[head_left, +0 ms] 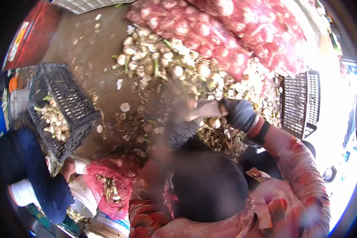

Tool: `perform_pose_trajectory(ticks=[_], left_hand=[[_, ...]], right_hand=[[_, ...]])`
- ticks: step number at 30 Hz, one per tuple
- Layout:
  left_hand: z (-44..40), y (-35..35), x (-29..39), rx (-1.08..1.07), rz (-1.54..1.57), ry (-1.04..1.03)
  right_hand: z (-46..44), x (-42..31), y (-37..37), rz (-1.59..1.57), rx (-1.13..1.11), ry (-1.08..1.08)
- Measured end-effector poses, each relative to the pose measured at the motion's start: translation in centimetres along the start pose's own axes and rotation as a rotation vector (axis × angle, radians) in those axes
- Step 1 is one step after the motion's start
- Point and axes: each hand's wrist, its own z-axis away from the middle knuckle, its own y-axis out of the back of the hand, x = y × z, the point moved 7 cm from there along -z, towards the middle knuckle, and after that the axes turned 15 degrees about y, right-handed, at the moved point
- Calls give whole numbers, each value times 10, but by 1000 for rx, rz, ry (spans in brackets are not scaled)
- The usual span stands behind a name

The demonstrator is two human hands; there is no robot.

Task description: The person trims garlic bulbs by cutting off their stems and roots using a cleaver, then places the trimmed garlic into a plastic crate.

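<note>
Left hand (181, 131): grey-gloved, heavily blurred; whether its fingers are spread or closed cannot be told.
Right hand (237, 112): grey-gloved, facing the left; its fingers are bent inward, grip unclear, any held piece lost in blur.
Garlic heap (166, 57): loose bulbs, stalks and skins, beyond and beneath the fingers of both hands.
Single bulb (214, 122): just below the right fingers; contact uncertain.
Two mesh sacks (194, 29) (261, 31): filled, beyond the fingers, against the heap.
Dark crate (69, 95): garlic inside, well left of the fingers, beside a co-worker's sleeve (33, 166).
Second crate (295, 101): right of the right fingers.
Hazards, as judged: dry skins could let a bulb slip from gloved fingers; a knock could roll loose bulbs away; a slumping sack could bury the near pile.
</note>
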Motion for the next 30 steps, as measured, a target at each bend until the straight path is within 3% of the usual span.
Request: perform_pose_trajectory(ticks=[1,2,4,7,8,10,13,16,18,20,21,22,23,25,26,28,30], left_hand=[[13,3,-23,103,-125,32],[20,-1,-28,52,-33,80],[24,26,-23,125,115,59],[2,78,-57,251,378,287],[-9,97,-69,289,522,360],[-25,154,-88,568,365,214],[-61,234,-157,758,190,209],[-75,271,-148,809,79,186],[-97,271,-127,783,-5,195],[-116,272,-116,693,133,158],[-109,269,-75,708,62,172],[-96,273,-59,838,-10,-24],[-80,277,-35,876,-15,-26],[-22,322,31,1190,-282,-149],[11,339,58,1470,-482,-150],[47,362,91,1781,-1135,240],[31,338,99,1629,-1565,137]], right_hand=[[12,43,-15,-27,102,-136],[35,100,-44,-149,161,-257],[58,106,-17,104,65,-355],[73,89,14,-207,327,-370],[71,85,19,-153,329,-392],[67,83,19,-87,256,-379],[52,58,27,-54,175,-409],[50,49,18,-37,150,-297],[53,53,10,-108,130,-358],[54,56,6,-121,119,-384],[52,52,11,-107,108,-380],[49,48,15,-95,95,-369],[53,55,9,-66,50,-351],[58,60,12,-55,42,-345],[58,64,14,-48,53,-336],[55,69,15,-33,50,-376],[53,75,5,-57,84,-416]])
